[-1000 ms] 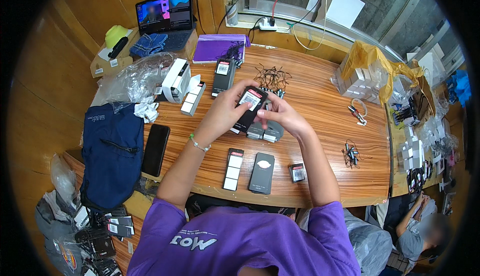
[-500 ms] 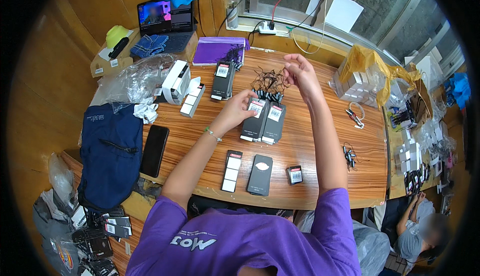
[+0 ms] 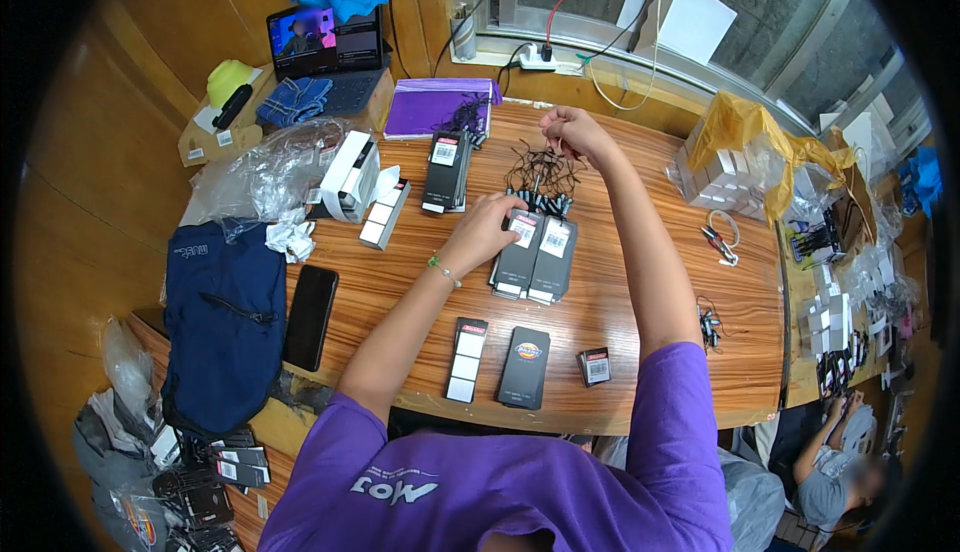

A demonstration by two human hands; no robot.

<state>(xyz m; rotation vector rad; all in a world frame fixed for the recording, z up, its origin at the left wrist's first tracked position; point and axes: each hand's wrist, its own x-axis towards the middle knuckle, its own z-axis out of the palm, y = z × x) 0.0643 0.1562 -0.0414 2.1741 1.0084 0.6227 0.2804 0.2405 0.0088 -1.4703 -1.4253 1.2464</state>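
Observation:
Two side-by-side stacks of black hang tags, the left stack [image 3: 513, 264] and the right stack [image 3: 553, 262], lie mid-table with white barcode labels on top. Tangled black strings [image 3: 540, 167] spread from their far ends. My left hand [image 3: 482, 237] is closed over the upper part of the left stack, thumb and fingers at its top tag. Beyond it, my right hand [image 3: 578, 137] is raised in a pinch at the far end of the strings; the thin string between its fingertips is hard to make out.
Nearer me lie a strip of white labels [image 3: 466, 362], a black card stack [image 3: 523, 367] and small labelled cards [image 3: 594, 366]. Another tag stack [image 3: 445, 177] is far left. A phone [image 3: 311, 318] and navy bag [image 3: 222, 322] sit left; snips [image 3: 718, 244] lie right. Another person [image 3: 840, 472] sits lower right.
My right hand has drawn left and its fingers have closed tighter over the strings. My left hand stays at the left tag stack. The view has shifted slightly.

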